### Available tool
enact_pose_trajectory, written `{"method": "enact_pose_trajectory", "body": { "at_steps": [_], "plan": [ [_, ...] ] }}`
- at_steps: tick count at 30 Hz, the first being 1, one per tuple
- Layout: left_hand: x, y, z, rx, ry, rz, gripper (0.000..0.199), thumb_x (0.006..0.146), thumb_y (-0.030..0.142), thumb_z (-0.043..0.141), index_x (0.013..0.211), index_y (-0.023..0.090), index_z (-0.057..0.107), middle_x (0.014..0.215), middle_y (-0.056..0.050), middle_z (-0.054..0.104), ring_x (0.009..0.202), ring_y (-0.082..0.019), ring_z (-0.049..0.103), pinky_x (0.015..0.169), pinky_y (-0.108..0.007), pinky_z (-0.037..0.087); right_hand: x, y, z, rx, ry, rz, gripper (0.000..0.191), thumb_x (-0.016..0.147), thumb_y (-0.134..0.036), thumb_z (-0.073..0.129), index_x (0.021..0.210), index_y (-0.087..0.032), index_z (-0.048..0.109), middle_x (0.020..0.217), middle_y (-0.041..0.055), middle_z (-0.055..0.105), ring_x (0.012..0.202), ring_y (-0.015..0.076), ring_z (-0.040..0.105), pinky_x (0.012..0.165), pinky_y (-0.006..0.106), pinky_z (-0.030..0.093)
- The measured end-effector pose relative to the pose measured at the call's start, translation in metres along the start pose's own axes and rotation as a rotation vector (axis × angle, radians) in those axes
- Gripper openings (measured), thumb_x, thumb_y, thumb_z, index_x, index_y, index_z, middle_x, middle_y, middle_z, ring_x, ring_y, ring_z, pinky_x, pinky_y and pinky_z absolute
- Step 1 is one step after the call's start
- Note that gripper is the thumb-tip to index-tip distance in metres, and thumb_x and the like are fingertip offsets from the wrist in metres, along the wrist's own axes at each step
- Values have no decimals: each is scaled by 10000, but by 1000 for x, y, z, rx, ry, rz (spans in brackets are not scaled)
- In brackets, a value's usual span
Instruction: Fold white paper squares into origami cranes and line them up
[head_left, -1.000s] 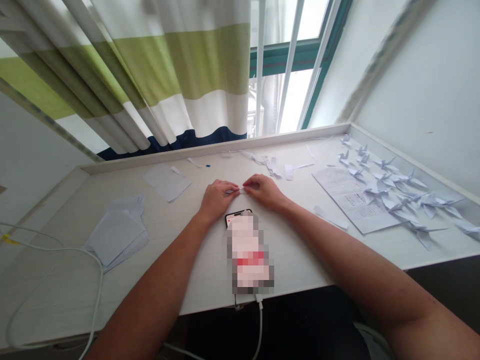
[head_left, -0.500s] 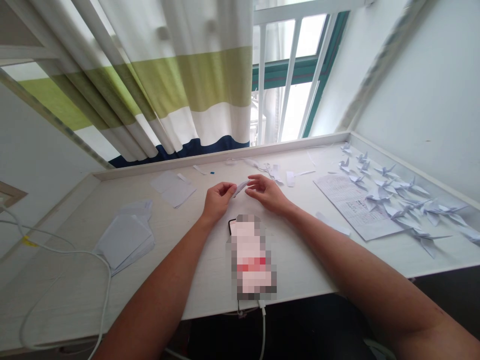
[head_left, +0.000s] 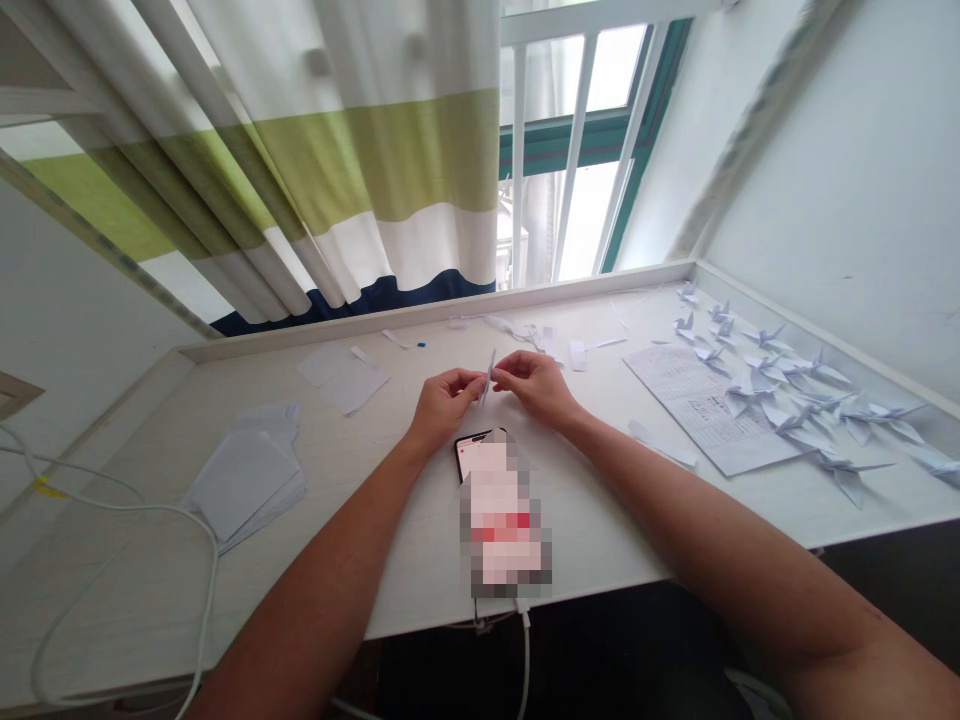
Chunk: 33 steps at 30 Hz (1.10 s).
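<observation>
Your left hand (head_left: 445,402) pinches the paper (head_left: 488,374); whether your right hand (head_left: 536,386) grips it, I cannot tell. Uneven pressure may crease it wrongly.

Free tabletop (head_left: 360,450) between paper stack (head_left: 247,480) and left hand (head_left: 448,405) — obstacles: phone (head_left: 502,500) just nearside, paper cranes (head_left: 862,412) far right.

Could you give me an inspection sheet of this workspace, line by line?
Surface: white desk with a raised rim along the back.
Things: small white paper piece, seen nearly edge-on; paper cranes at right, some overlapping a marked sheet; stacked paper at left.
Clutter: paper scraps toward the back, a small blue piece, a phone with its screen blurred.
Hands: left hand pinches the paper piece; right hand close beside it, contact unclear.
Cables: white cable looping at left; second cable at the phone's near end.
Surroundings: striped curtain, barred window.
</observation>
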<state>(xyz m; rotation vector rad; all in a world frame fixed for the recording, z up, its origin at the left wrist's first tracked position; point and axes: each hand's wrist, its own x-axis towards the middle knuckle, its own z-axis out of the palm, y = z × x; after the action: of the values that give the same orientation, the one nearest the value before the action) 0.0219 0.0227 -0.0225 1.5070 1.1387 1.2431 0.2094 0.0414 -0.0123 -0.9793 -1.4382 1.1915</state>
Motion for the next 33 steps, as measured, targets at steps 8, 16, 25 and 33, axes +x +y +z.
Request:
{"method": "enact_pose_trajectory", "body": {
  "at_steps": [8,16,25,33],
  "plan": [
    [-3,3,3,138,132,145,278,906,465,731,968,199,785,999,-85,804,910,-218,737,821,-349,584,-4,-3,4,-19,-46,-63,356,807,-510,844,929,-182,778,969,83,812,926,220,753,924,383,595],
    [-3,7,6,89,198,127,245,871,427,769,957,203,716,890,-42,753,763,-172,705,742,-316,585,-5,-2,5,4,-15,-39,439,724,-588,897,882,-194,784,913,80,813,868,229,755,877,405,614],
    [-2,4,10,-89,154,46,417,759,395,862,1064,200,656,922,-36,728,787,-160,699,754,-310,587,-2,1,5,104,38,-38,426,648,-505,956,853,-209,729,881,50,787,873,219,751,918,425,624],
    [-1,4,8,-235,159,-58,560,647,439,961,1078,170,726,895,-47,774,851,-192,738,882,-386,585,-2,-2,4,137,-10,-29,484,665,-487,954,992,-202,740,831,37,779,837,213,755,886,411,625]
  ]
}}
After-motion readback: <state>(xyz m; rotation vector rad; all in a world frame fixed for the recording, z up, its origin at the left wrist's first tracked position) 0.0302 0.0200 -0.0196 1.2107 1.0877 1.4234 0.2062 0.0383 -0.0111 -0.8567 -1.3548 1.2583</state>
